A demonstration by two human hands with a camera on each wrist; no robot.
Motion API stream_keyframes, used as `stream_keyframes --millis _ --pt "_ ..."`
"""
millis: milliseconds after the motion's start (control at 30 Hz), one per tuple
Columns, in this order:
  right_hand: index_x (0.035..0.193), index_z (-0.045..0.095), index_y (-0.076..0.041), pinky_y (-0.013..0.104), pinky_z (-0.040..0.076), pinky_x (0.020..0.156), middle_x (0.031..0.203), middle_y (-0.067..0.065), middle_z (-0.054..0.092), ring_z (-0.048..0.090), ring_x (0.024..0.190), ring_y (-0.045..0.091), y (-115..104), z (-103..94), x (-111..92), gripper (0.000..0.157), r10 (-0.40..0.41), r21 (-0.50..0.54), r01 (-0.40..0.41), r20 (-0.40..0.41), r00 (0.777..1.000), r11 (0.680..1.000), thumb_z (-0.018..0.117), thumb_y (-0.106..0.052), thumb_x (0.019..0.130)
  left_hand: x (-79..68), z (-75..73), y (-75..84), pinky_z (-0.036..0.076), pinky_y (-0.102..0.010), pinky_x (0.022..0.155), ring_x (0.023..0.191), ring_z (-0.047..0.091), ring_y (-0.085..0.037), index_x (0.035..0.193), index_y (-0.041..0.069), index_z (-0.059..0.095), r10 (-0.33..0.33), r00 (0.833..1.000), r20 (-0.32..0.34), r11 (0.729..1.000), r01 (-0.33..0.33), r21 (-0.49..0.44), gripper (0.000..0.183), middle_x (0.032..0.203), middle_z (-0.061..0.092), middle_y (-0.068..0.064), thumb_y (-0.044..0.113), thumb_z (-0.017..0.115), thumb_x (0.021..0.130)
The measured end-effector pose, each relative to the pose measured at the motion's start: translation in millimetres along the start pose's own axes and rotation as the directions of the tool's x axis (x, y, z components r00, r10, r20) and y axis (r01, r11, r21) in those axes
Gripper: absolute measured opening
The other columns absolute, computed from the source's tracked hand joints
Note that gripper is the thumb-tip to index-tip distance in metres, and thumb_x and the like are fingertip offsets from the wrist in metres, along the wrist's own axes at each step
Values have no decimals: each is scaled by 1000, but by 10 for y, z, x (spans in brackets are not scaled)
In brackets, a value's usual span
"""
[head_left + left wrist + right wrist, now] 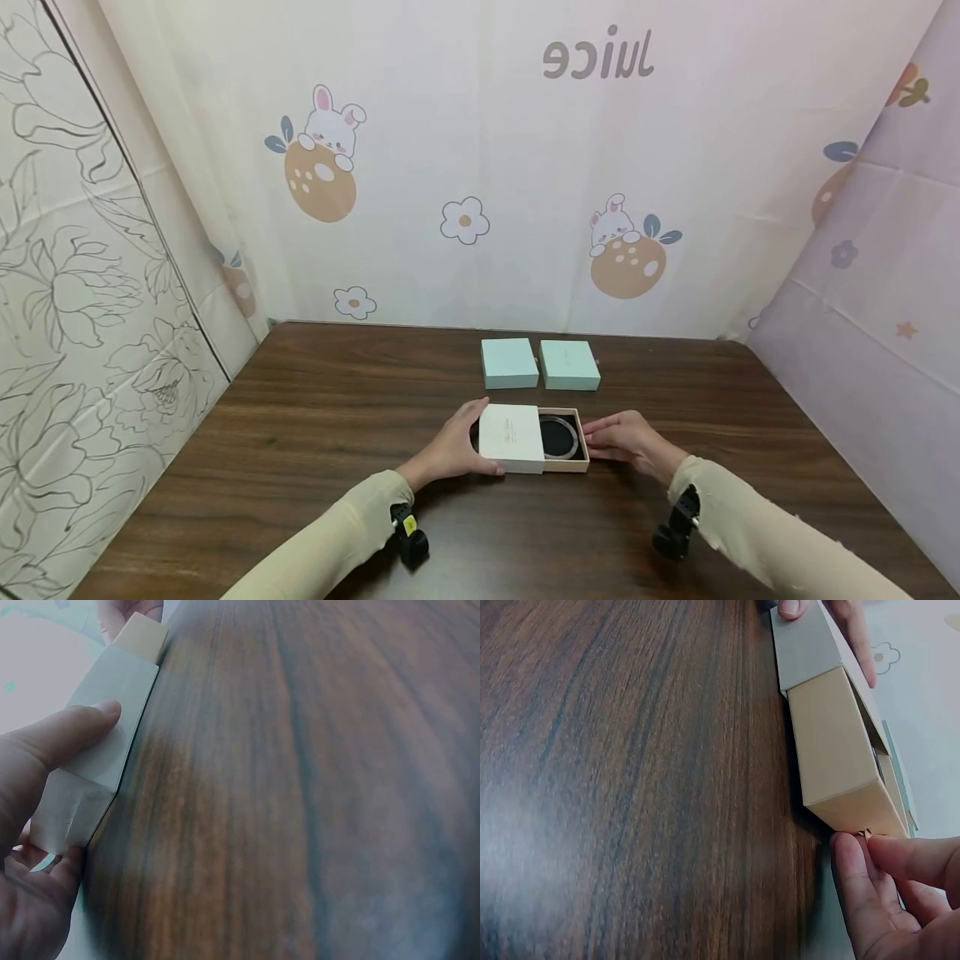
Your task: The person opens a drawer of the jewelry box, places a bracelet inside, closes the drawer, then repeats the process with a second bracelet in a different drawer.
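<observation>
A white drawer-style gift box lies on the table, its cover on the left and its cream inner drawer partly out to the right. Inside the drawer a ring-shaped bangle rests on black padding. My left hand grips the cover, thumb along the near side and fingers round the far left corner. At the drawer's right end my right hand pinches a small pull tab between thumb and finger.
Two pale mint boxes lie side by side just behind the white box. The dark wooden table ends at a printed curtain at the back, with more cloth to the left and right.
</observation>
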State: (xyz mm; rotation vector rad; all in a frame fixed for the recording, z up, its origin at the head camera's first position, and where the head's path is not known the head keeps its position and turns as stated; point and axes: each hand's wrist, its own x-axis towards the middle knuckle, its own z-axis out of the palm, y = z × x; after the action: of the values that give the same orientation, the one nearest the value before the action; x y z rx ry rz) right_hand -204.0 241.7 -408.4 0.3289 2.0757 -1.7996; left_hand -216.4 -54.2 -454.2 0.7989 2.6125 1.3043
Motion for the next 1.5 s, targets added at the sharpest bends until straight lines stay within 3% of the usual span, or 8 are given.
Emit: stream_keyframes --millis 367,1500 --pt "112 55 23 34 55 72 87 15 68 67 75 19 17 107 45 29 -10 53 10 7 1000 999 56 17 84 6 7 -19 34 -48 102 131 36 -30 148 0 27 6 1000 -3 1000 -6 2 109 148 32 -16 33 88 65" --pt "108 59 21 34 54 73 87 16 68 67 73 19 -37 442 131 24 11 82 -13 13 1000 997 56 18 84 20 15 -29 34 -47 102 131 36 -30 149 0 27 -2 1000 -5 1000 2 18 110 147 32 -16 31 89 64"
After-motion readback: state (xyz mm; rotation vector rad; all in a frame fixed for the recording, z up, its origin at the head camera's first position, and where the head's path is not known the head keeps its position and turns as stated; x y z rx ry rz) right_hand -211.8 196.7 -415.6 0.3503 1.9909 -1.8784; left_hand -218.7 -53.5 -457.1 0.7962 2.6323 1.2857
